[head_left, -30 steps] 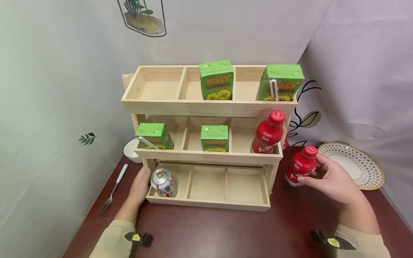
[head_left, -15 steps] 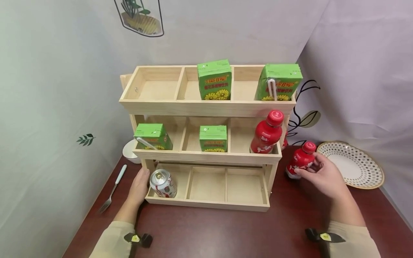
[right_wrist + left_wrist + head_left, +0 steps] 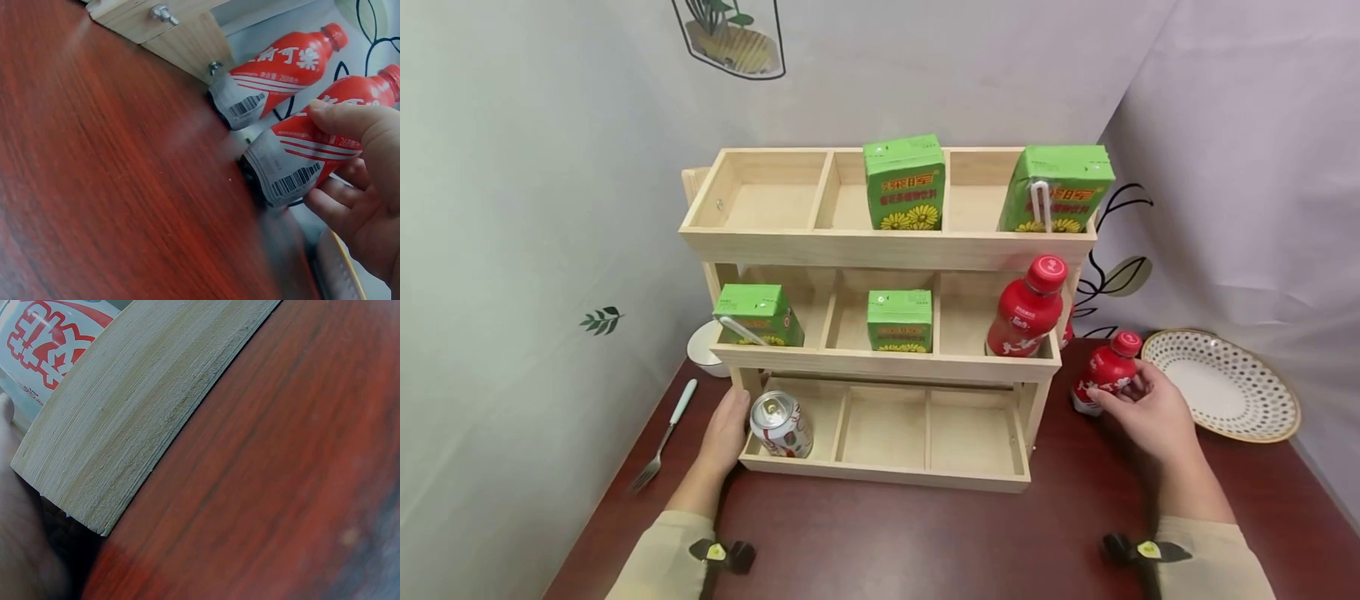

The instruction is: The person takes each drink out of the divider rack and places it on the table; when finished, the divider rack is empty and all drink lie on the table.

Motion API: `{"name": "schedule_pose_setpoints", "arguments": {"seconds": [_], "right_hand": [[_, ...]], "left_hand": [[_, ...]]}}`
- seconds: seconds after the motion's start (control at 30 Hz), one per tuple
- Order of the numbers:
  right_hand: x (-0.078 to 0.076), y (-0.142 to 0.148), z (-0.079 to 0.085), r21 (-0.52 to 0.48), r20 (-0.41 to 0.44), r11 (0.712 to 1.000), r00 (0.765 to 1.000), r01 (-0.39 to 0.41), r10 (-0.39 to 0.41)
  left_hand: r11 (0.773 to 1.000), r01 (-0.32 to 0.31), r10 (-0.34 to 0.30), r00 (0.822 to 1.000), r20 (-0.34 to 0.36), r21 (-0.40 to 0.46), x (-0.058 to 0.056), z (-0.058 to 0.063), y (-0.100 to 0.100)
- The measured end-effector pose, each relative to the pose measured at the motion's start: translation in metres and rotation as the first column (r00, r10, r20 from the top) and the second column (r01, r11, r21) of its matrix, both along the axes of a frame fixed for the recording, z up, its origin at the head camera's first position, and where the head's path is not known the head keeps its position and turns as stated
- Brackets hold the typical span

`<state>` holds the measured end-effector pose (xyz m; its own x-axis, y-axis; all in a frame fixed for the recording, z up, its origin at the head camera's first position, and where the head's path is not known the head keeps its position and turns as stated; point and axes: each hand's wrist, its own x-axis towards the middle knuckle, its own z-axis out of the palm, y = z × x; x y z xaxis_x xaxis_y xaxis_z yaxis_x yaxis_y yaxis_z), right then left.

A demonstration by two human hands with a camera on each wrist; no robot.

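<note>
My right hand (image 3: pixel 1153 417) holds a small red drink bottle (image 3: pixel 1108 375) between thumb and fingers, right of the wooden shelf. In the right wrist view the held bottle (image 3: pixel 294 153) has its base close over the table, beside a second red bottle (image 3: pixel 275 78). My left hand (image 3: pixel 724 432) rests against the left end of the three-tier wooden shelf (image 3: pixel 887 479), its fingers partly hidden. Just inside that end stands a drink can (image 3: pixel 781 427) in the bottom tier. Another red bottle (image 3: pixel 1028 308) occupies the middle tier's right compartment.
Green drink cartons stand on the top tier (image 3: pixel 904 187) and middle tier (image 3: pixel 898 323). Behind my right hand a dotted oval plate (image 3: pixel 1225 392) leans by the wall. A fork (image 3: pixel 662 437) and a white bowl (image 3: pixel 706 350) lie at the left.
My right hand and its bottle have moved a little toward the back wall, and the right forearm has swung left. The left hand stays at the shelf's end.
</note>
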<state>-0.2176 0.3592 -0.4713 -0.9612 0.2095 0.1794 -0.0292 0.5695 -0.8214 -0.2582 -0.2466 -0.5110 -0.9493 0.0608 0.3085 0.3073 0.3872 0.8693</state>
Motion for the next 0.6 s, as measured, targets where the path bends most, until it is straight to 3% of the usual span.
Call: {"name": "schedule_pose_setpoints", "arguments": {"seconds": [0.2, 0.37, 0.6], "right_hand": [[-0.006, 0.000, -0.011, -0.093, -0.051, 0.995, 0.998, 0.037, -0.042], [-0.013, -0.001, -0.022, -0.166, -0.094, 0.983, 0.991, 0.083, -0.100], [-0.021, -0.003, -0.032, -0.133, -0.111, 0.980, 0.980, 0.150, -0.165]], "left_hand": [[1.000, 0.006, -0.006, 1.000, -0.003, -0.002, 0.015, 0.027, 0.013], [0.999, -0.020, 0.021, 1.000, 0.021, -0.031, 0.014, 0.029, 0.014], [1.000, -0.025, 0.026, 0.999, 0.031, -0.016, 0.015, 0.028, 0.014]]}}
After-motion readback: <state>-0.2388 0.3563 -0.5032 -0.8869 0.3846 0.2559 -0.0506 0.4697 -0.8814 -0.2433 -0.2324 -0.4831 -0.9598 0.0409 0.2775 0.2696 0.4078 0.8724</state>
